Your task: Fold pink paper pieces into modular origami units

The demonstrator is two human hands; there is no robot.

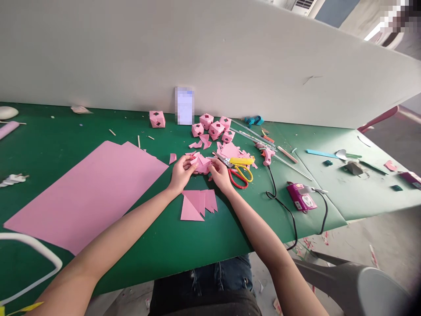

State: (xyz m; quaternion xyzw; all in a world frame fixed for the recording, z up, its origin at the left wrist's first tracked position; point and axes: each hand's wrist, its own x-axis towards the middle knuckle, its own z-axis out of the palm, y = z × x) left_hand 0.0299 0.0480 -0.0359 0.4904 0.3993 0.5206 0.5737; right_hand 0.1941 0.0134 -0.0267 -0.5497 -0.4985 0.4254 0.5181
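My left hand (182, 172) is closed, its fingertips pinching a folded pink paper piece (201, 163). At the right side of the same paper, my right hand (221, 175) has its fingers curled in. Just beyond my hands lies a heap of pink paper scraps (230, 150). Red-and-yellow-handled scissors (242, 175) rest right beside my right hand, next to a yellow cutter (242, 161). Nearer to me, between my forearms, flat pink paper triangles (192, 206) overlap on the green table. Exactly how the held paper is folded is too small to tell.
Large pink sheets (88, 193) lie on the left. Folded pink paper boxes (216, 130) cluster at the back, near a propped phone (184, 106). To the right are a pink glue gun (268, 156), clear glue sticks (296, 166) and a purple power strip (301, 197) with cords.
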